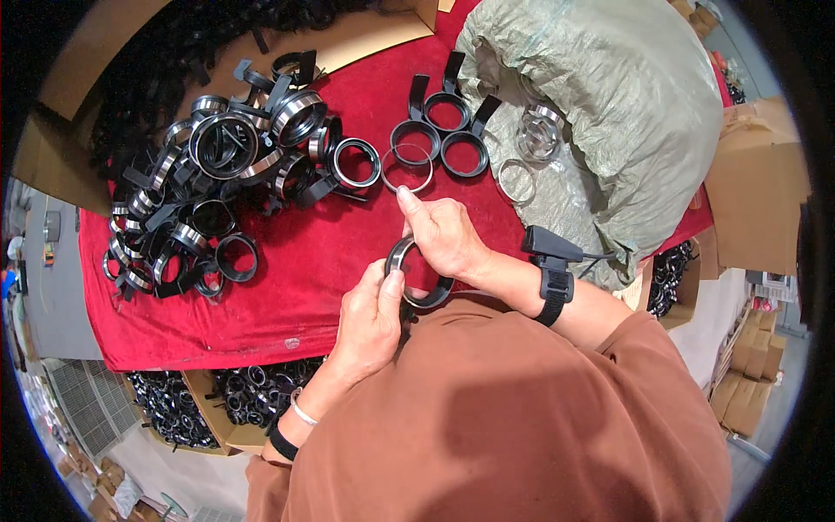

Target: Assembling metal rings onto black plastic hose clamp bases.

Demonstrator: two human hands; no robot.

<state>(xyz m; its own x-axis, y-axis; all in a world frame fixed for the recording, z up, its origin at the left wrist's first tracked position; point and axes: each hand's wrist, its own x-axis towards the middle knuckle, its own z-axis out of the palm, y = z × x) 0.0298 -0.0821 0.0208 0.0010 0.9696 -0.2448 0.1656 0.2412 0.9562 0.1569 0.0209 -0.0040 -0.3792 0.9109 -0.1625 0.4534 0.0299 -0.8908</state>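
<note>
Black-and-silver ring (429, 301) held between both hands at the near edge of the red-covered tabletop (261, 326).
The left hand (370, 317) grasps its left side; the right hand (448, 239) steadies the opposite side, its thumb tip meeting a thin clear ring (430, 177). That thin ring, seemingly pinched at one point, could slip or flex, dropping among three tabbed black rings (441, 142); a loosened grip could send the held ring over the edge.

On the table (300, 278), to the worker's (513, 409) left, a heap of rings (184, 233), a carton (374, 39) behind it; at centre, three clustered rings (442, 130); to the right, a sack (635, 96). Nearest, one ring (429, 300) in the left hand (370, 322), another ring (384, 174) at the right hand (445, 239).
</note>
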